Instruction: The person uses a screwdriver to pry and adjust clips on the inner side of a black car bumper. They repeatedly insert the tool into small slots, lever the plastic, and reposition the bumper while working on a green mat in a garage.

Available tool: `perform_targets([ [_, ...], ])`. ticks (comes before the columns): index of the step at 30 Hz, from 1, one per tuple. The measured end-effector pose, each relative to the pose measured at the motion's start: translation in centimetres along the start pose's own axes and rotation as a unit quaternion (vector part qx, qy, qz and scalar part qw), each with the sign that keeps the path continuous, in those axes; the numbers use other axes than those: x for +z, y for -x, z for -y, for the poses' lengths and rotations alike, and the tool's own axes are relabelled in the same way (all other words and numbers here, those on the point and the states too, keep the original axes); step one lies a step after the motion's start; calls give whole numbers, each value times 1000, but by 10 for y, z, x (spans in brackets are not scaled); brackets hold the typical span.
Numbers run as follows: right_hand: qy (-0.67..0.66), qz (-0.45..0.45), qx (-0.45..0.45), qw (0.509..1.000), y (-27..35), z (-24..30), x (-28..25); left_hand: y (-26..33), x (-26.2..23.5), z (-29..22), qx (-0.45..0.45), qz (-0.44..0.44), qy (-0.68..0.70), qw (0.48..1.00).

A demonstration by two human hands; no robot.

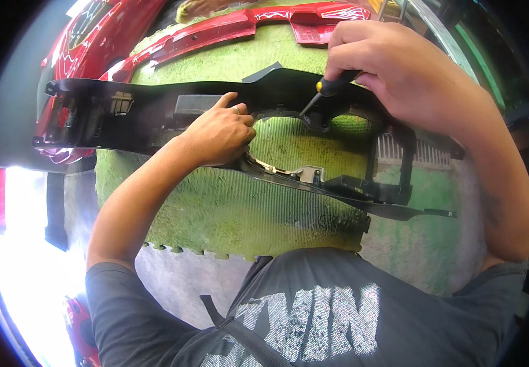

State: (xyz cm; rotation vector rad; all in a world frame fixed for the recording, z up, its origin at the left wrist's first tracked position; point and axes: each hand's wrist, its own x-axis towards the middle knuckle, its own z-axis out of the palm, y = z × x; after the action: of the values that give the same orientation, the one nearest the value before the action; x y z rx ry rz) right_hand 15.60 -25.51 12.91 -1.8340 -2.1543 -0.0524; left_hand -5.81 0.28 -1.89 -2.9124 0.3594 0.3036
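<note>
A long black plastic car trim panel (148, 125) lies across the green mat, with large openings toward its right half. My left hand (220, 131), a ring on one finger, grips the panel's middle beside the round opening. Its index finger stretches out over the panel, and the thumb is hidden. From the upper right my right hand (386, 64) holds a screwdriver (328, 87) with a black and yellow handle. The screwdriver slants down to the left, its tip at the far rim of the opening, close to a small black bracket. Whether a screw sits there, I cannot tell.
Under the panel is a green ribbed foam mat (240, 223) with a jigsaw edge. Behind lies a glossy red car body part (209, 33). A red car (87, 37) stands at the far left. A pale metal bracket (310, 174) sits on the panel's near side.
</note>
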Motion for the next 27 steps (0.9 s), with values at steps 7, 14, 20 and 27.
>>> perform_targets([
  [7,41,22,-10,999,-8,-1,2,2,5,1,5,-37,-10,999],
  [14,21,14,-16,1000,-11,-8,6,3,-3,1,3,-26,26,999],
  [20,27,25,-41,998,-16,-15,5,3,-2,2,-2,-23,29,999],
  [27,50,181,114,976,-45,11,-27,5,4,4,-7,-30,39,999],
])
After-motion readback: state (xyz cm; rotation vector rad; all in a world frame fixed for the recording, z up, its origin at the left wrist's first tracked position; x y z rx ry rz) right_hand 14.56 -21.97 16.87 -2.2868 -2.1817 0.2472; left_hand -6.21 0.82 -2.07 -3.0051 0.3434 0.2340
